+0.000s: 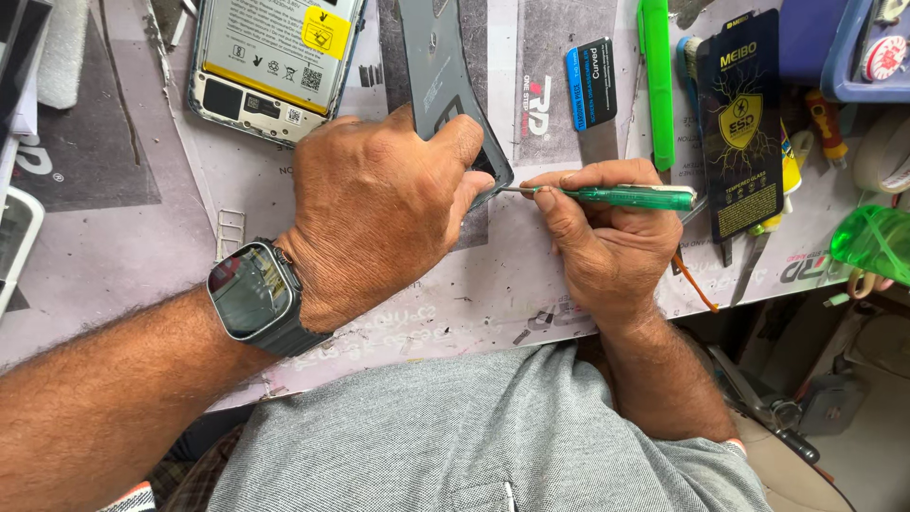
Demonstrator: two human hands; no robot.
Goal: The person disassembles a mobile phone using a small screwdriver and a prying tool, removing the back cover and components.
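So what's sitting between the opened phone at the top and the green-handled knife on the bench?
In the head view, a dark grey back cover under the left hand, then a blue-and-black packet.

your bench: worn grey mat [114, 256] | opened phone [270, 57] 11 o'clock | green cutter [655, 81] 1 o'clock | black glass-protector pack [740, 123] 2 o'clock

A single head-worn camera looks steeply down, close over the workbench [123, 256]; the wearer's grey shirt [474, 436] fills the near edge, tools line the far right.
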